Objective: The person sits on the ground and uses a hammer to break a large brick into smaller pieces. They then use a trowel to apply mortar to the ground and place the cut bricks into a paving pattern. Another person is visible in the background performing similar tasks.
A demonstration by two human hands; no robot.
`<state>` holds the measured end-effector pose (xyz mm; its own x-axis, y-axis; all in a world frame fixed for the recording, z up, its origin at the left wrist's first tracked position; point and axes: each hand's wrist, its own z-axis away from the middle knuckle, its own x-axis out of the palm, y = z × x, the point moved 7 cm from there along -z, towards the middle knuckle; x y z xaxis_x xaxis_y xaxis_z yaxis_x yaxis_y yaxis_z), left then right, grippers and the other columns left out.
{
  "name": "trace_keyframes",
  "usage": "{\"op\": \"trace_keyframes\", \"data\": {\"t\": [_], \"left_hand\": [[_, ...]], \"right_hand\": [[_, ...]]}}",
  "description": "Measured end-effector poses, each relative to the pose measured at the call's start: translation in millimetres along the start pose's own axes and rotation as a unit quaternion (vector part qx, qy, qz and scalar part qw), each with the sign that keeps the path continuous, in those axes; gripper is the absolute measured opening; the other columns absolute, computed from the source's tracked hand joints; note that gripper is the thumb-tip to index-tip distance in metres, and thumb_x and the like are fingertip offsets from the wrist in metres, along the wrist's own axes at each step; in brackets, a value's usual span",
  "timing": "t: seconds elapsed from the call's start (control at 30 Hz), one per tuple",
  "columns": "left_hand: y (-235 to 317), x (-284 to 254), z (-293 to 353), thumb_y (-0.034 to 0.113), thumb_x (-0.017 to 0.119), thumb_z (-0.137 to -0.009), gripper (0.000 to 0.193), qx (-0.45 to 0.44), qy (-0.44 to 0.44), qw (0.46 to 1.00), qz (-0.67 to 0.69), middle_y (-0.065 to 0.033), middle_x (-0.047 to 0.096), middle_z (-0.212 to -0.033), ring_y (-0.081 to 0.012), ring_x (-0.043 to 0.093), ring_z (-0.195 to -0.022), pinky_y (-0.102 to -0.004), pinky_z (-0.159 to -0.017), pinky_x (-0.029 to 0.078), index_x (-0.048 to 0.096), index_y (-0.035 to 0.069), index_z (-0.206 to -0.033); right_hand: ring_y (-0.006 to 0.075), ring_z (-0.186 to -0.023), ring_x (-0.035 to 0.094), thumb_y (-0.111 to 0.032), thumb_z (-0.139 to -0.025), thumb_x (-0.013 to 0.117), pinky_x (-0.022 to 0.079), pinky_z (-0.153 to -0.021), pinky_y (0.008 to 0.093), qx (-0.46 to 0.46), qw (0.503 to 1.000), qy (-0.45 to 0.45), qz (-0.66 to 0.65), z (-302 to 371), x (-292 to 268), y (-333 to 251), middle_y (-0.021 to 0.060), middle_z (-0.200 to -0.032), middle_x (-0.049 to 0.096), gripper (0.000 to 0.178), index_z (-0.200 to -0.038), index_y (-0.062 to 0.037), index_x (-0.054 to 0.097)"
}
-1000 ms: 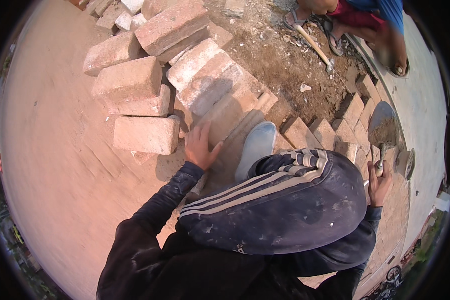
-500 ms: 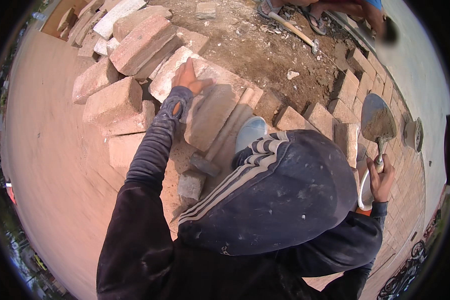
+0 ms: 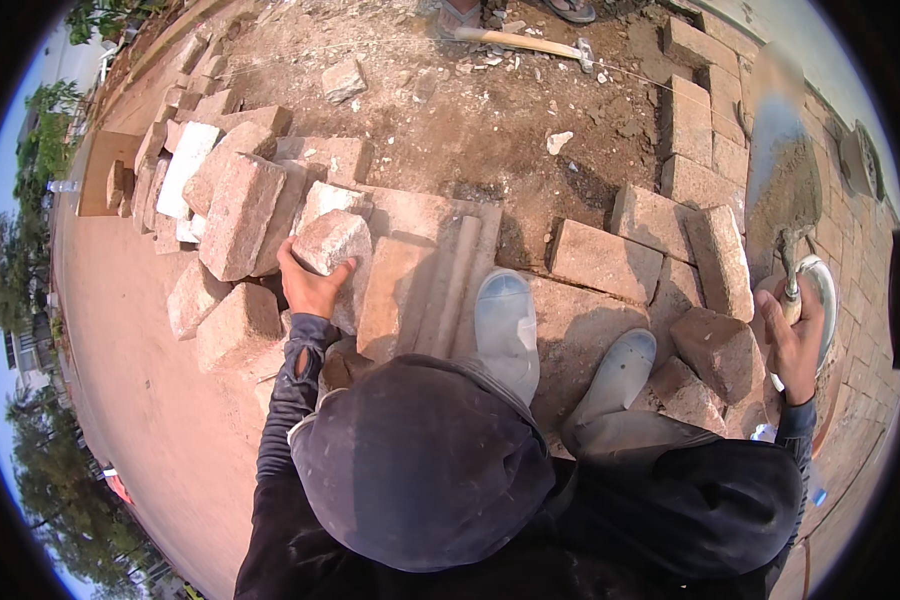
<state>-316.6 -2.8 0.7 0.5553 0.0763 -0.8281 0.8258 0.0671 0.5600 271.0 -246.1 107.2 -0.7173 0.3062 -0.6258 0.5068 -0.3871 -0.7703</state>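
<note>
In the head view, the left grip (image 3: 313,290) spans a brick (image 3: 336,247), fingers on one side and thumb on the other, at the right edge of the pile (image 3: 238,218); whether it is lifted clear, I cannot tell. It looks heavy, stiff and rough, so unlikely to slip, though corners may chip; the narrow sides near mid-length seem the best hold. The right grip (image 3: 792,345) is closed round the handle of a trowel (image 3: 792,195), its blade carrying mortar.

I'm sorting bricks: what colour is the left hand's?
The brick is pinkish tan, best seen in the head view.
</note>
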Motion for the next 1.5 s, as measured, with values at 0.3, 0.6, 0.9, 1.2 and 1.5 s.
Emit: {"op": "trace_keyframes", "data": {"t": [0.3, 0.6, 0.9, 1.2, 1.5], "left_hand": [[86, -21, -4, 0.011, 0.090, -0.069, 0.092, 0.193, 0.002, 0.980, 0.048, -0.0212, 0.049, -0.137, -0.0286, 0.049, -0.128, -0.0386, -0.111, 0.037, 0.038, -0.003, -0.143], [77, 1, -31, 0.017, 0.093, -0.068, 0.108, 0.263, -0.002, 0.964, 0.048, -0.0206, 0.038, -0.146, -0.0317, 0.040, -0.136, -0.0424, -0.116, 0.032, 0.026, -0.002, -0.151], [58, 39, -54, 0.018, 0.088, -0.071, 0.096, 0.244, -0.100, 0.964, 0.021, -0.0209, 0.044, -0.143, -0.0334, 0.045, -0.133, -0.0424, -0.113, 0.033, 0.035, -0.002, -0.148], [53, 44, -56, 0.018, 0.087, -0.073, 0.094, 0.230, -0.107, 0.967, 0.030, -0.0205, 0.043, -0.144, -0.0314, 0.043, -0.134, -0.0416, -0.114, 0.032, 0.034, -0.002, -0.148], [49, 46, -58, 0.019, 0.087, -0.073, 0.096, 0.220, -0.109, 0.968, 0.047, -0.0204, 0.042, -0.145, -0.0324, 0.043, -0.134, -0.0422, -0.114, 0.032, 0.032, -0.001, -0.149]], "right_hand": [[0.0085, -0.057, 0.048, -0.024, -0.087, 0.077, 0.037, -0.052, 0.0265, 0.108, 0.977, -0.174, 0.051, -43, 61, -59, 0.0014, -0.067, 0.054, 0.031, -0.094, 0.0017, 0.062], [0.0275, -0.075, 0.062, -0.024, -0.088, 0.067, 0.049, -0.074, 0.0393, -0.005, 0.972, -0.233, -0.021, -67, 153, -105, 0.0194, -0.080, 0.062, 0.038, -0.111, 0.0049, 0.059], [0.0473, -0.083, 0.067, -0.015, -0.086, 0.060, 0.052, -0.073, 0.0522, 0.008, 0.962, -0.249, -0.109, -37, 300, -66, 0.0294, -0.085, 0.066, 0.044, -0.121, 0.0051, 0.042], [0.0500, -0.085, 0.064, -0.011, -0.085, 0.060, 0.050, -0.077, 0.0567, -0.006, 0.952, -0.300, -0.060, -6, 387, -87, 0.0322, -0.096, 0.065, 0.050, -0.128, 0.0031, 0.038], [0.0480, -0.084, 0.067, -0.008, -0.083, 0.059, 0.052, -0.080, 0.0560, -0.008, 0.957, -0.290, -0.026, -40, 393, -84, 0.0285, -0.089, 0.068, 0.032, -0.111, 0.0026, 0.045]]}}
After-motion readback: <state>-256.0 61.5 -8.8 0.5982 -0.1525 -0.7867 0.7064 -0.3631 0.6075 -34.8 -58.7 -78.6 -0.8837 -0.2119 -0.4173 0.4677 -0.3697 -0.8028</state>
